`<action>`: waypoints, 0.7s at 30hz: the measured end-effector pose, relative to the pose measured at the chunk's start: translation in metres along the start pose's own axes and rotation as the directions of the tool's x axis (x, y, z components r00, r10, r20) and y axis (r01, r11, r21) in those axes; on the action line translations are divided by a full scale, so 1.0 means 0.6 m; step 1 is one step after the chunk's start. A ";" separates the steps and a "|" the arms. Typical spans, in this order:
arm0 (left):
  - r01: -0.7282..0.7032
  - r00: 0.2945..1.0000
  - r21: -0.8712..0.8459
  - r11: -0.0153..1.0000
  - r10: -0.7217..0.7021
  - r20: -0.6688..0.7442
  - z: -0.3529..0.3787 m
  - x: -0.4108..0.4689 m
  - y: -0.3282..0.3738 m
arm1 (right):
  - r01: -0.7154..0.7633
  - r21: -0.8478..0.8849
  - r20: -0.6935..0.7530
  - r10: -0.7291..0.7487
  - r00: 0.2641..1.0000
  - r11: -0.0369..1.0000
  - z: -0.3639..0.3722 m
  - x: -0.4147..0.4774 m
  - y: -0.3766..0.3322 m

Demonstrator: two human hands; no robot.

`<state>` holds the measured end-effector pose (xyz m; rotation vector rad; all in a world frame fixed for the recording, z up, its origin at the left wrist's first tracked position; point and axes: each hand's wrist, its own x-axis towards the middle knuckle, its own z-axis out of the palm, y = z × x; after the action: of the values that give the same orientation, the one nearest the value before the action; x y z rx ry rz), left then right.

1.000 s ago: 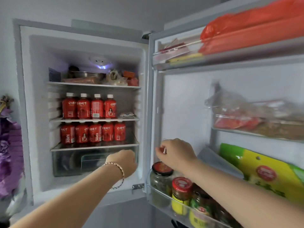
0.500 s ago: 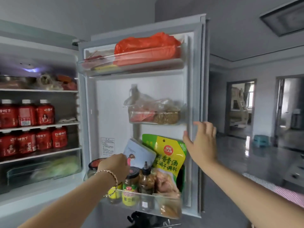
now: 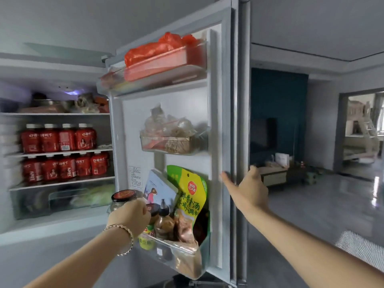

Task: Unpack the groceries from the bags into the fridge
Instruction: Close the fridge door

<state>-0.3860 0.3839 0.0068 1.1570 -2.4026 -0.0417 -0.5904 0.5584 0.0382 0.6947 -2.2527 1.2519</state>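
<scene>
The fridge [image 3: 62,204] fills the left half of the frame, its cabinet open and lit from a lamp near the top. Its door [image 3: 220,142] stands swung out through the centre, inner side facing the camera, its edge running top to bottom just right of centre. Inside the cabinet, at left, two shelves carry rows of red bottles [image 3: 60,140] with white caps; above them sit a metal bowl and wrapped food, blurred, and below them a clear drawer [image 3: 52,201] holds something pale green.

The door has three bins. The top one holds a red plastic bag [image 3: 158,50]; the middle one holds clear bags [image 3: 168,132] of brownish and red food. The bottom bin [image 3: 182,252], at lower centre, is crowded — a yellow-green seasoning pouch [image 3: 191,190] leaning upright, a pale carton [image 3: 160,190] tilted behind the jars, a brown sauce bottle [image 3: 164,221] and a jar with a red-and-black lid [image 3: 123,195] at its left end.

The left hand [image 3: 131,217], a thin bracelet [image 3: 126,235] on its wrist, is closed into a fist just below and right of that jar, in front of the other jars — whether it grips anything cannot be told. The right hand [image 3: 247,192], right of centre, is spread open with fingers extended, its fingertips [image 3: 225,175] on the door's outer edge.
</scene>
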 end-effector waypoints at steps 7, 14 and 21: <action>0.197 0.979 0.032 0.980 -0.195 -0.064 -0.045 -0.068 -0.082 | 0.356 0.189 -0.051 -0.353 0.934 0.915 -0.026 -0.106 -0.034; 0.331 0.939 0.075 0.940 -0.321 -0.126 -0.110 -0.146 -0.207 | 0.763 0.300 -0.290 -0.707 0.645 0.573 0.015 -0.250 -0.149; 0.410 0.906 0.088 0.908 -0.394 -0.152 -0.184 -0.218 -0.400 | 0.851 0.317 -0.207 -0.846 0.492 0.418 0.081 -0.389 -0.326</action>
<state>-0.0940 0.3458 -0.0013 1.6439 -2.0381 0.0428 -0.2967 0.4740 -0.0052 1.7031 -1.2071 1.0864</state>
